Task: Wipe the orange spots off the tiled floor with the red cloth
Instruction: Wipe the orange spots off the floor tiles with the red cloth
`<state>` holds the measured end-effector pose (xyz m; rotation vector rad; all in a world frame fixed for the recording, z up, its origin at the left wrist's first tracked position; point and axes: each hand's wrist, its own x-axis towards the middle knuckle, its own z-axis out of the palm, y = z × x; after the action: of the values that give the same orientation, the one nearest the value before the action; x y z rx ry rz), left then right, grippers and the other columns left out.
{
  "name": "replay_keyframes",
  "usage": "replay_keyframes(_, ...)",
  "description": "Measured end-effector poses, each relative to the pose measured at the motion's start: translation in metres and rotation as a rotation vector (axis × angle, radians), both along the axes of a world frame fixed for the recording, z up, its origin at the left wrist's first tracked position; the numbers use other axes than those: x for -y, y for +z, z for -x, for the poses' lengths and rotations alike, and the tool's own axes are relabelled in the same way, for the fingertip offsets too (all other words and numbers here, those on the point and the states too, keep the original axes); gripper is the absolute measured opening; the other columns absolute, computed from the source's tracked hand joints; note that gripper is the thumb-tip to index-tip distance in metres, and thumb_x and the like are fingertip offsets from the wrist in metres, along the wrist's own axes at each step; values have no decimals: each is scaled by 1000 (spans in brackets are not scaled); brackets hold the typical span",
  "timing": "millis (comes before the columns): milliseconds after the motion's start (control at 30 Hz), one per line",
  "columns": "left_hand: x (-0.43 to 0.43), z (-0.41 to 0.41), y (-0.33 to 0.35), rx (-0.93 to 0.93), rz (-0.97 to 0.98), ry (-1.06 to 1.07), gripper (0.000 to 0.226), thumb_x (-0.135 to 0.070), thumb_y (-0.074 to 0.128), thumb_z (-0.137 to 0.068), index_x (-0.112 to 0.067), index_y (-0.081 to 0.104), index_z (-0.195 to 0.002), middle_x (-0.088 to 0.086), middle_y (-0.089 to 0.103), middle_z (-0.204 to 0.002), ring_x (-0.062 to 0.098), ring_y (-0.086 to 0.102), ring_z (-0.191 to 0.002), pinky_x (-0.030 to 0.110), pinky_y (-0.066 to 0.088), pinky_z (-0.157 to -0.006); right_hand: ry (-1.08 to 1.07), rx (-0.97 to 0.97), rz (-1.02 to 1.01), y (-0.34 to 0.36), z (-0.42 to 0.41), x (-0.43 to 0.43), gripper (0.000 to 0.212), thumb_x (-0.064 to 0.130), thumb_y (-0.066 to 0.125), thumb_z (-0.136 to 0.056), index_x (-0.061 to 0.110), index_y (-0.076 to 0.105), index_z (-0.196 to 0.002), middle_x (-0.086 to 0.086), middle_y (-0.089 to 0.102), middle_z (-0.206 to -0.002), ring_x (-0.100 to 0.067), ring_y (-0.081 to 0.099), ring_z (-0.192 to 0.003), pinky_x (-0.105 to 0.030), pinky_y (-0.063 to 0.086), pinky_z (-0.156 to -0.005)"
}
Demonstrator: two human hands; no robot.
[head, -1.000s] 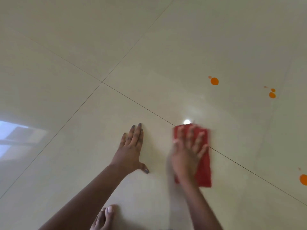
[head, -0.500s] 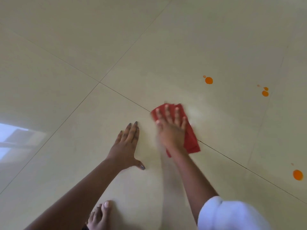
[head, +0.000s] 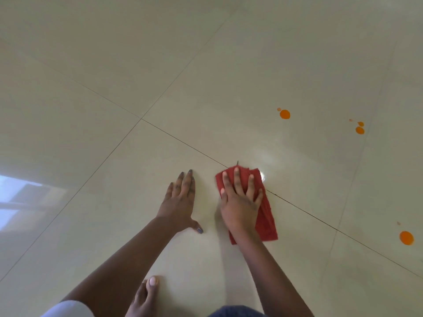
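Nearest to me, at the bottom edge, my bare foot (head: 146, 294) stands on the tiled floor (head: 109, 65), with a white sleeve (head: 68, 308) just left of it. Further out, my left hand (head: 180, 204) lies flat on the tile, fingers straight and close together, thumb spread, holding nothing. A window reflection (head: 18, 202) shines well to its left. Just beside that hand, my right hand (head: 240, 202) presses the folded red cloth (head: 266, 220) down with straight, spread fingers. The cloth lies across a grout line (head: 309, 213). Well apart to the right sits a large orange spot (head: 406, 237). Beyond the cloth lie a second orange spot (head: 284, 114) and, farther right, a pair of smaller spots (head: 359, 130).
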<state>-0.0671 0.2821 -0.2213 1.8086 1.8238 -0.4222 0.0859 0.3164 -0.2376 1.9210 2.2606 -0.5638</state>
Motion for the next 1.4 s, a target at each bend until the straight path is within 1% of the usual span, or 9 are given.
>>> replay_keyframes(233, -2, 1, 0, -6, -21, 1, 136, -61, 73, -60, 0, -17, -142, 8, -32, -149, 27, -27, -138, 42, -6, -116, -39, 1, -2, 3, 13, -56, 49, 39, 17, -100, 39, 3, -146, 10, -6, -157, -33, -5, -143, -56, 7, -111)
replay_keyframes(400, -2, 1, 1, -24, -6, 10, 135, -58, 74, -60, 1, -17, -142, 10, -33, -149, 28, -27, -138, 40, -5, -115, 169, -24, 19, 7, 39, -48, 48, 38, 18, -100, 39, 5, -146, 10, -3, -157, -33, -3, -143, -56, 5, -111)
replay_keyframes(533, -8, 1, 3, -6, -24, 5, 136, -60, 73, -60, 1, -18, -142, 10, -31, -150, 28, -25, -139, 40, -4, -116, 38, -27, 14, -3, 36, -81, 50, 38, 17, -100, 37, -1, -147, 7, -10, -157, -34, -8, -142, -56, 0, -112)
replay_keyframes(733, 11, 8, 1, 101, -62, -29, 122, -71, 54, -71, -5, -19, -142, 5, -37, -145, 22, -31, -136, 41, -11, -115, 179, -60, -45, -6, -11, 33, 49, 43, 31, -91, 38, 35, -139, 4, 34, -150, -37, 32, -135, -58, 29, -104)
replay_keyframes(933, -5, -24, -3, 83, -108, -160, 115, -68, 52, -74, -6, -15, -144, 5, -32, -149, 24, -25, -139, 42, -8, -116, -166, 43, -65, -17, -51, -64, 51, 44, 17, -98, 40, 4, -146, 2, -3, -158, -37, -8, -142, -57, -2, -112)
replay_keyframes(1100, 1, -34, -10, 58, -54, -142, 116, -67, 54, -74, -7, -17, -144, 8, -33, -149, 25, -28, -138, 43, -9, -113, 184, -14, -152, -23, -58, 48, 48, 44, 26, -94, 40, 27, -142, 4, 26, -153, -35, 17, -141, -57, 16, -111)
replay_keyframes(1200, -2, -49, -6, 63, -69, -203, 117, -71, 54, -71, -12, -18, -144, 3, -36, -148, 23, -30, -137, 49, -11, -112, -16, 52, -188, -15, -136, 58, 50, 43, 27, -91, 37, 30, -141, 1, 33, -150, -37, 28, -137, -57, 26, -107)
replay_keyframes(1333, -10, -79, -7, 115, -63, -272, 116, -71, 53, -71, -15, -17, -144, 2, -34, -149, 22, -30, -137, 50, -12, -111, -356, 91, -52, -14, -152, -30, 51, 43, 14, -97, 39, 1, -146, 3, -5, -158, -34, -7, -143, -56, 2, -113)
replay_keyframes(1400, -6, -85, -12, 84, -36, -274, 115, -69, 54, -73, -14, -17, -144, 4, -36, -147, 24, -30, -137, 50, -10, -112, -240, 54, -70, -19, -116, -19, 51, 41, 17, -98, 38, 0, -147, 2, -6, -158, -35, -9, -142, -56, -1, -113)
